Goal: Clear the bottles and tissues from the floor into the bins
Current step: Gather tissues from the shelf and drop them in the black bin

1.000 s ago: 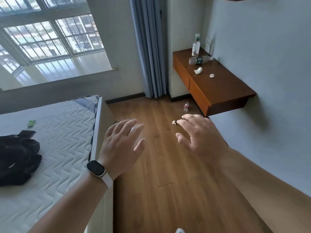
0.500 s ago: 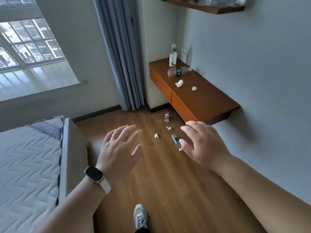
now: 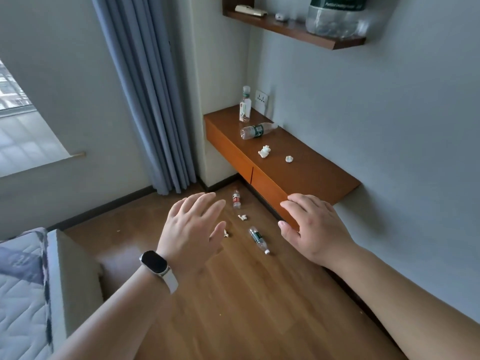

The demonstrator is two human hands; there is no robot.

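Observation:
Two plastic bottles lie on the wooden floor: a red-labelled bottle (image 3: 236,199) near the corner and a green-labelled bottle (image 3: 257,239) closer to me. A crumpled tissue (image 3: 242,217) sits between them, and another small tissue (image 3: 226,233) peeks out beside my left thumb. My left hand (image 3: 193,232), with a watch on the wrist, and my right hand (image 3: 311,227) are both stretched forward above the floor, fingers spread and holding nothing. No bin is in view.
A wall-mounted wooden desk (image 3: 311,172) at right carries an upright bottle (image 3: 245,105), a lying bottle (image 3: 257,130) and two tissue balls. A shelf (image 3: 293,32) hangs above. The bed (image 3: 28,287) fills the lower left; blue curtains (image 3: 153,100) hang in the corner.
My view has turned right and moved closer to the corner. The floor bottles and tissues now show between my hands. Both hands stay open and raised.

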